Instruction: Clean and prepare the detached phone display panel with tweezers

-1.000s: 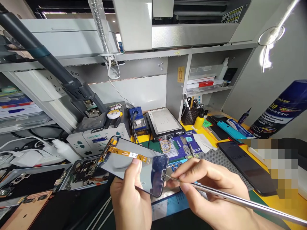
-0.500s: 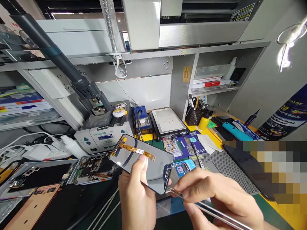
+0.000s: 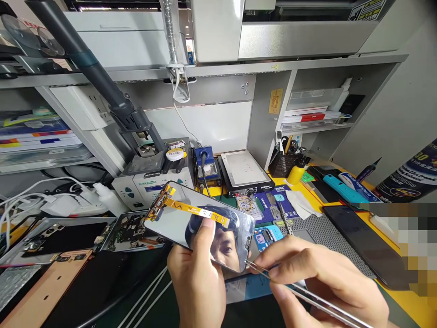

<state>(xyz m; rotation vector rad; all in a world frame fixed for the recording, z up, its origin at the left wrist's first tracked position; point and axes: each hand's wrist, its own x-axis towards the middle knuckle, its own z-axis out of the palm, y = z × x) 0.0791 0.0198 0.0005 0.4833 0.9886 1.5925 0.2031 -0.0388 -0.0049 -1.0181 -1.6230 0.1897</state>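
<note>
While the left hand (image 3: pixel 200 278) grips the glossy grey rectangular phone screen (image 3: pixel 179 222) | right hand (image 3: pixel 321 278) pinches slim silver metal tweezers (image 3: pixel 309 294), tips by its right end | best kept light

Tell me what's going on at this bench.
A person is handling a phone screen panel with bare hands. The left hand grips it above the bench, thumb over the orange ribbon cable on its face. The right hand holds metal tweezers, their tips at or very near the panel's notched end; whether they touch it, I can't tell. A dark phone lies off to the right.
</note>
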